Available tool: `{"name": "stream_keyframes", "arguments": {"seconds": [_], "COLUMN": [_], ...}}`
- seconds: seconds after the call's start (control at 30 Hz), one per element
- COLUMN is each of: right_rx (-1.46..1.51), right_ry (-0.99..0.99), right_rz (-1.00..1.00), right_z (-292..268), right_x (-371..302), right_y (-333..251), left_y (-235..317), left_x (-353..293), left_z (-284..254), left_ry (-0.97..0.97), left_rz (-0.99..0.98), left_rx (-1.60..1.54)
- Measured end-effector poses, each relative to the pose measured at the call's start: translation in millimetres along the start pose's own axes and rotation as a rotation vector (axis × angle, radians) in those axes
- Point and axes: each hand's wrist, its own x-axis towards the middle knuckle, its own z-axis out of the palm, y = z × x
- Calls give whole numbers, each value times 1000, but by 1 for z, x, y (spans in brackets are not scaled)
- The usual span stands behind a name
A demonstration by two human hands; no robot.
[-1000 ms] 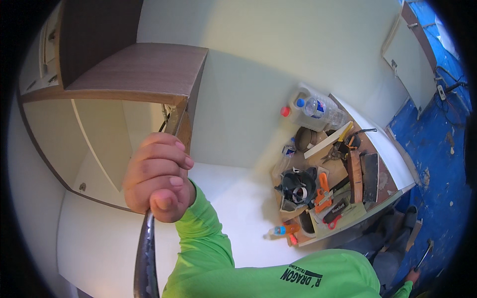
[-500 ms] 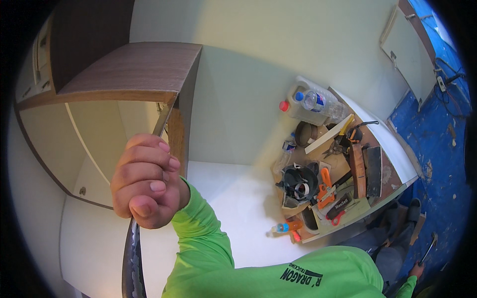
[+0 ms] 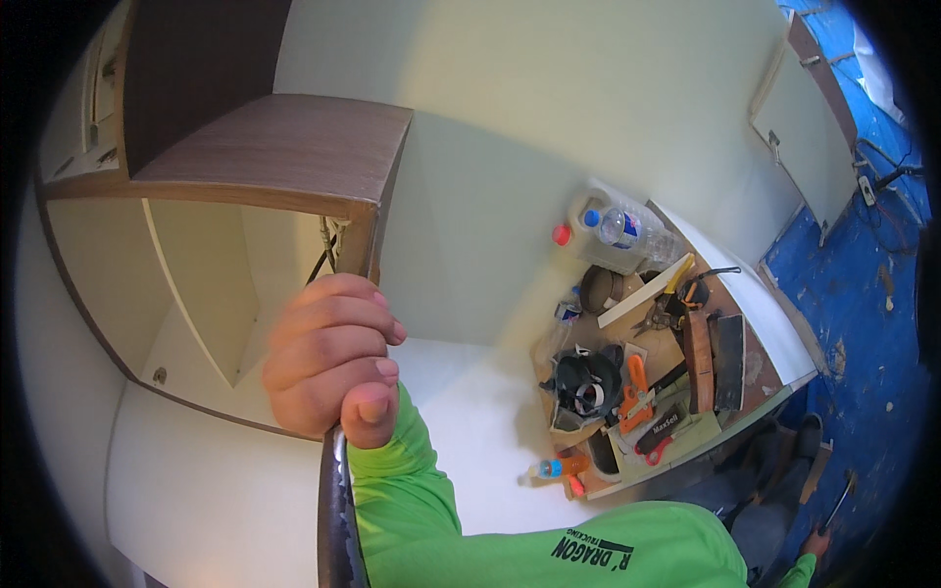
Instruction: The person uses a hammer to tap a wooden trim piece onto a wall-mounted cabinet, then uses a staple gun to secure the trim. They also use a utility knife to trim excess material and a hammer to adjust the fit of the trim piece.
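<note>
My left hand (image 3: 338, 358), at the end of a raised green sleeve, is closed around a long, dark, narrow bar (image 3: 335, 519) with shiny worn patches. Its fingers curl over the bar, and the thumb presses below them. From the fist the bar runs to the lower picture edge; the fist hides part of it, and its kind is unclear. Just beyond the fist is the open-fronted cabinet (image 3: 265, 201), wood-coloured along its edge. Far to the lower right, my right hand (image 3: 816, 542) is small in view, closed on the handle of a hammer (image 3: 843, 495).
A crowded work surface (image 3: 627, 480) stands to the right. On it are plastic bottles (image 3: 619, 227), a canister (image 3: 598, 245), an orange-handled tool (image 3: 635, 392), pliers (image 3: 662, 314) and a brown block (image 3: 700, 363). Blue sheeting (image 3: 867, 323) covers the floor beyond. A pale panel (image 3: 809, 127) leans there.
My left fist and the bar have moved to the right in view. The bar's upper length, seen against the cabinet corner before, no longer shows there. My right hand still holds the hammer.
</note>
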Motion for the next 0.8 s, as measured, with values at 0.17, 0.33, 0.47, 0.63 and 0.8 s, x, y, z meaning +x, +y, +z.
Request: {"name": "stream_keyframes", "arguments": {"seconds": [0.17, 0.33, 0.47, 0.63, 0.8], "right_rx": [-27, -109, -55, -28, -27], "right_ry": [39, 98, 110, 119, 65], "right_rz": [-88, -64, 11, -41, -72], "right_z": [17, 21, 23, 24, 8], "right_x": [54, 75, 62, 73, 58], "right_y": [42, 45, 36, 43, 26], "left_y": [0, 0, -7, -3, 1], "left_x": [-11, -6, 2, -3, -8], "left_z": [-1, -3, 3, -3, -5], "left_ry": [20, -49, -12, -14, -20], "left_rz": [-56, -28, 13, -23, -57], "left_rx": [33, 27, 0, 14, 35]}}
